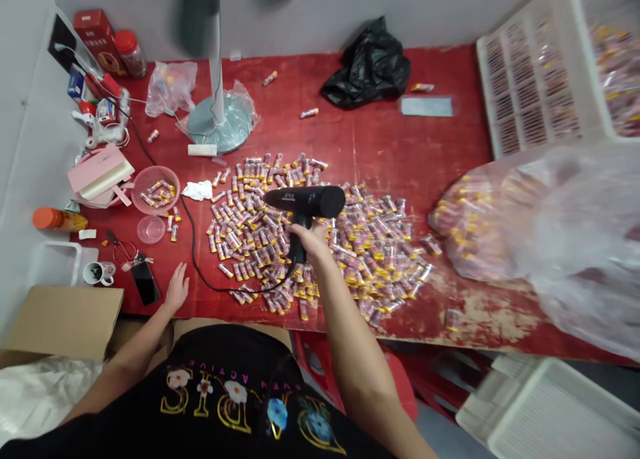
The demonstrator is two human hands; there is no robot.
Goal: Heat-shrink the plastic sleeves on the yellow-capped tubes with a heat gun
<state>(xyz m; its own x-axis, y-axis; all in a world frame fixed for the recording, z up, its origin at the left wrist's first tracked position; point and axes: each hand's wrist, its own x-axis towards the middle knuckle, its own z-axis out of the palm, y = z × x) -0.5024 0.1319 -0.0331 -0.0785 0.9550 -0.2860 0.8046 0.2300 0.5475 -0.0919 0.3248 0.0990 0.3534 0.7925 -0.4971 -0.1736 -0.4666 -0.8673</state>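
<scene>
My right hand point(311, 240) is wrapped round the handle of a black hair dryer point(305, 201), held above a broad spread of small clear-wrapped tubes point(250, 239) with yellow ends. The dryer's narrow end points left. Its black cord point(197, 259) drops from the handle and runs left across the red table point(425, 152). My left hand point(177, 288) rests on the table's near edge, fingers stretched out and holding nothing. A dark phone point(145, 283) lies just left of it.
A pink basket point(156, 171) with several tubes and a clear bowl point(151, 229) stand left. Behind are a lamp-like stand's round base point(200, 122) and a black plastic bag point(375, 65). At right are a filled clear bag point(480, 225) and a white crate point(530, 79).
</scene>
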